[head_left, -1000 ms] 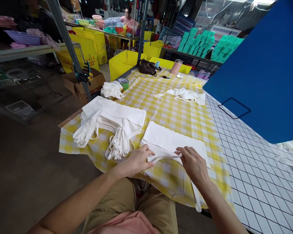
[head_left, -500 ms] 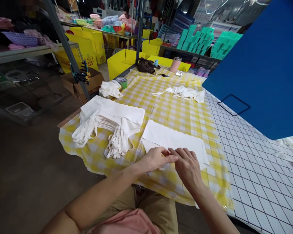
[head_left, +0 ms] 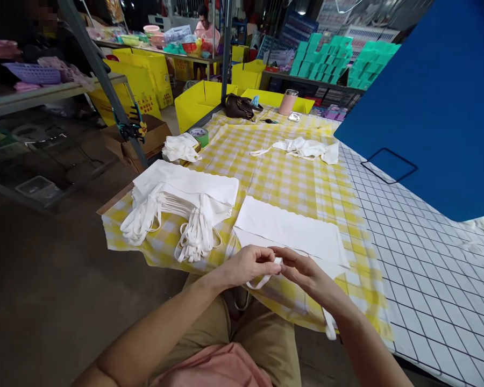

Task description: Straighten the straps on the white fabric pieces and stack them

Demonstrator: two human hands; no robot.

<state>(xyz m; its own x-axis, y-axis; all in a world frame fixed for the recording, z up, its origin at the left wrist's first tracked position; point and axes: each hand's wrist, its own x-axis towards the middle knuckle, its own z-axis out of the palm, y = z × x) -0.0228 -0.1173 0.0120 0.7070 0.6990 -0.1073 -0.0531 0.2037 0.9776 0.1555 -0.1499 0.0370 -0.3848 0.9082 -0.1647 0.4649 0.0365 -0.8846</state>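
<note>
A flat white cloth bag point(head_left: 290, 230) lies on the yellow checked tablecloth point(head_left: 282, 183) in front of me. My left hand point(head_left: 248, 264) and my right hand point(head_left: 304, 274) meet at the bag's near edge, both pinching one of its white straps point(head_left: 262, 279), which loops down between them. A second strap point(head_left: 329, 324) hangs over the table edge under my right forearm. To the left lies a stack of folded white bags point(head_left: 185, 199) with their straps bunched toward me.
More white bags lie loose further back point(head_left: 306, 149) and at the left edge point(head_left: 180, 148), beside a green tape roll point(head_left: 199, 134). A big blue board point(head_left: 431, 107) leans at the right over a white grid surface point(head_left: 419, 258). Another person sits far behind.
My hands have come together from apart and lifted the strap off the bag's near edge. The view has shifted slightly.
</note>
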